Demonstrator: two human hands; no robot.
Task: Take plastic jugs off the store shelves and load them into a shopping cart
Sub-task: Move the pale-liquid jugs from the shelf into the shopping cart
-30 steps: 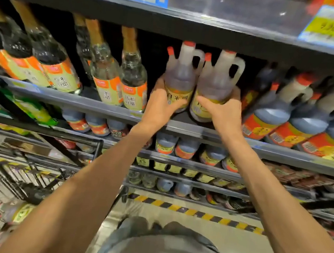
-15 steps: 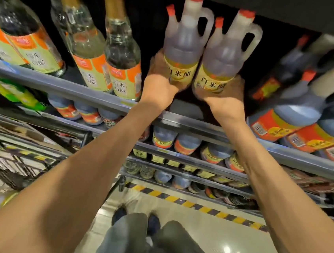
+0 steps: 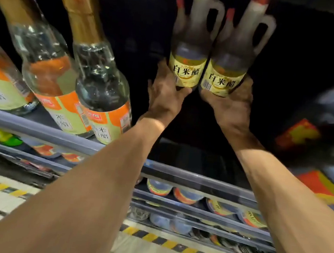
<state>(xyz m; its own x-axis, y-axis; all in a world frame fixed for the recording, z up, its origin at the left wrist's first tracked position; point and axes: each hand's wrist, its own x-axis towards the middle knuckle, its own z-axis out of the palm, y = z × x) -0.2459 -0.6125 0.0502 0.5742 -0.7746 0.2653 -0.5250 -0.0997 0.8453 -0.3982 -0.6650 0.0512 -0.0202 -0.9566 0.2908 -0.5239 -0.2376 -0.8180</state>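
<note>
Gripping low is your main risk: your left hand [image 3: 166,94] cups the left jug [image 3: 187,65] at its base, fingers curled round the bottom of the label, and your right hand [image 3: 229,105] holds the right jug [image 3: 226,75] the same way. Neither hand is on a handle. Both jugs sit deep in the dark bay above the shelf rail [image 3: 177,173], touching side by side, tall necks leaning away from you. Judged from that, the weight rides above your fingers, so a jug could tip back or sideways and slip as you draw it out. Bases may also catch on the rail if you pull flat instead of lifting first.

Watch the glass bottles [image 3: 102,90] just to the left; a swinging elbow or jug could knock them off the shelf.

Each jug looks nearly full of pale liquid, red caps on, so expect them to be heavy and to slosh. The glass bottles hold clear liquid too. Your cart is out of view, so you cannot judge the drop point yet.
</note>
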